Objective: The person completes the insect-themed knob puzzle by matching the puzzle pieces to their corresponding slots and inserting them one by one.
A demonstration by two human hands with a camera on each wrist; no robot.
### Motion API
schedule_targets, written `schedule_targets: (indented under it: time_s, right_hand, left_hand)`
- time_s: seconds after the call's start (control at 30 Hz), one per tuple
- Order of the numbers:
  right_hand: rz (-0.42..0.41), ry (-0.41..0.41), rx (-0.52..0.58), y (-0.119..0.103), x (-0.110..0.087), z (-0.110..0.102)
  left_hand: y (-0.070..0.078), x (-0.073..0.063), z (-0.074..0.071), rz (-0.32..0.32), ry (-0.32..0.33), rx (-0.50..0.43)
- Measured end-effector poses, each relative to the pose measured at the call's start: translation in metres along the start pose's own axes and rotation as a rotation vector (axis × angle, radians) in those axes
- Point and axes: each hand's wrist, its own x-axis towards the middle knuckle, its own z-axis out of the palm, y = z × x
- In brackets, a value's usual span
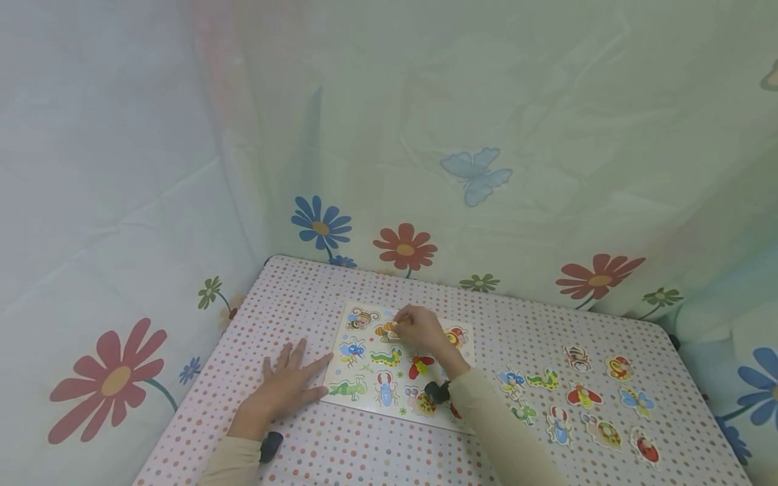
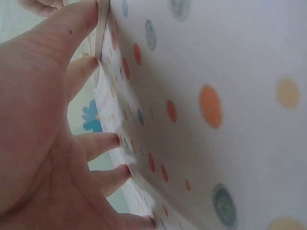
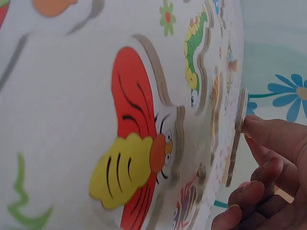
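My right hand (image 1: pixel 425 332) is over the upper middle of the wooden insect puzzle board (image 1: pixel 368 370). Its thumb and fingertips pinch a thin wooden puzzle piece (image 3: pixel 241 112), seen edge-on in the right wrist view, so its picture is hidden. Just left of those fingertips shows an orange striped insect picture (image 1: pixel 384 330). The left hand (image 1: pixel 282 388) rests spread on the dotted cloth, thumb and index fingertip at the board's left edge. Cut-out recesses with printed insects fill the board, among them a red-winged insect (image 3: pixel 136 139) and a green caterpillar (image 3: pixel 194 57).
Several loose insect pieces lie right of the board, including a red-and-yellow winged insect (image 1: pixel 585 396), a blue beetle (image 1: pixel 559 426), a snail (image 1: pixel 602 430) and a ladybug (image 1: pixel 645 449). A flower-printed curtain (image 1: pixel 377 155) stands behind the table (image 1: pixel 292 290).
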Motion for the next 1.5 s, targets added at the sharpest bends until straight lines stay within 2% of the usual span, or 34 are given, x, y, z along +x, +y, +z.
schedule_targets:
  time_s: [0.4,0.9,1.5]
  right_hand:
    - [-0.004,-0.017,-0.008,-0.007,0.006,0.014]
    - [-0.045,-0.034,-0.008,-0.002,0.008,0.019]
    - [0.013,-0.045,-0.038,-0.002,0.009,0.023]
  left_hand:
    - [-0.002,0.001,0.003,-0.001,-0.001,-0.005]
    - [-0.005,0.003,0.004,0.006,0.001,0.006]
    - [-0.003,0.003,0.003,0.0,0.0,0.007]
